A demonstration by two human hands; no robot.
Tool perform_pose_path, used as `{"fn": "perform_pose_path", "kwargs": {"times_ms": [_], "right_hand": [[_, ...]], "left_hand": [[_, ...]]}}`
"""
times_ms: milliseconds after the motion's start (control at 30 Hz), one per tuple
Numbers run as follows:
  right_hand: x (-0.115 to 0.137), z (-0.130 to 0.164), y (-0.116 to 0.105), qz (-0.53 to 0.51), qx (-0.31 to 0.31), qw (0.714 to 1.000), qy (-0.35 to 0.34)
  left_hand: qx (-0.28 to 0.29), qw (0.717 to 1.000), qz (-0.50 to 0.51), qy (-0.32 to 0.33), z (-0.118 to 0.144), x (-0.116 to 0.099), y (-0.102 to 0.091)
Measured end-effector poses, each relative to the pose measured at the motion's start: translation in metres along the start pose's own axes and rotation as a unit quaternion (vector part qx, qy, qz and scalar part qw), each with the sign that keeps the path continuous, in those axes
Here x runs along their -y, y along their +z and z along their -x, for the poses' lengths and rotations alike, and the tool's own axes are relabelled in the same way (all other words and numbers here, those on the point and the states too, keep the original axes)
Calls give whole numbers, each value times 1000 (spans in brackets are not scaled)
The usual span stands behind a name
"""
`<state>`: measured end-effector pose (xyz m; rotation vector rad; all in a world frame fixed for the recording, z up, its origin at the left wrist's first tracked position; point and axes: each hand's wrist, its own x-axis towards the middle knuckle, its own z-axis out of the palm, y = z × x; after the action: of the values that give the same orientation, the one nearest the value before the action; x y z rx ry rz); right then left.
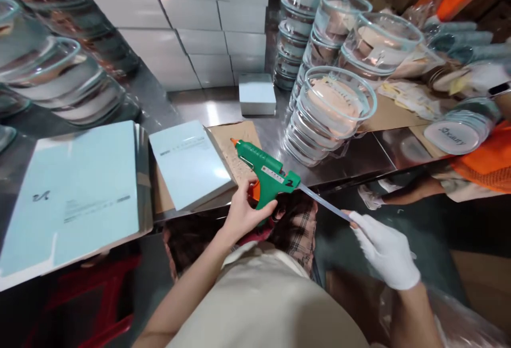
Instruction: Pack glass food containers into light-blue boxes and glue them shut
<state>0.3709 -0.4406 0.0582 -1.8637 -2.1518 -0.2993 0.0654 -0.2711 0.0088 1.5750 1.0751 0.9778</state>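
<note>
A green hot glue gun (265,170) with an orange nozzle and trigger is gripped at its handle by my bare left hand (245,209). Its nozzle points up and to the left, over a piece of brown cardboard (236,148). From the back of the gun runs a long translucent glue stick (325,202). My right hand (385,249), in a white glove with bare fingertips, pinches the far end of that stick. Left of the gun lies a pale blue box (189,162), beside a larger pale blue printed box (83,188).
White boxes (191,23) are stacked at the back, with a small box (257,94) before them. Clear round containers (331,114) stand in stacks at right, others (67,82) at left. A co-worker's gloved hand (481,79) is at far right. A red stool (107,305) stands below.
</note>
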Motion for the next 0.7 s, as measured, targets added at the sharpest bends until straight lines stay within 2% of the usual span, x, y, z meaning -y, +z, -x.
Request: {"fn": "perform_pose_path", "kwargs": {"times_ms": [67,133,200,267,300,333,433,533,600,633,667,700], "right_hand": [[-5,1,-5,-47,43,998,0],[-4,2,3,-62,43,997,6],[1,3,22,-20,-26,999,-1],[5,4,43,38,-114,993,-17],[4,3,51,52,-139,989,-25],[2,2,57,50,-147,987,-29],[-12,-11,64,18,-120,992,-38],[-20,-33,64,76,-114,990,-32],[-11,-45,68,103,-161,982,-4],[-2,-49,73,83,-196,977,17],[9,-52,79,33,-225,973,45],[21,-55,87,-49,-225,969,86]], "left_hand": [[9,998,-49,39,1,8,-1],[22,994,-74,75,3,13,-1],[35,991,-83,97,6,16,0],[44,991,-79,99,8,18,2],[48,992,-75,95,8,19,3],[49,993,-70,87,7,19,5],[42,997,-48,43,1,21,15],[6,999,3,-32,-9,22,35],[-27,995,42,-82,-15,21,50],[-42,993,56,-98,-18,20,56],[-52,991,64,-107,-21,20,62],[-58,990,67,-111,-23,19,66]]}}
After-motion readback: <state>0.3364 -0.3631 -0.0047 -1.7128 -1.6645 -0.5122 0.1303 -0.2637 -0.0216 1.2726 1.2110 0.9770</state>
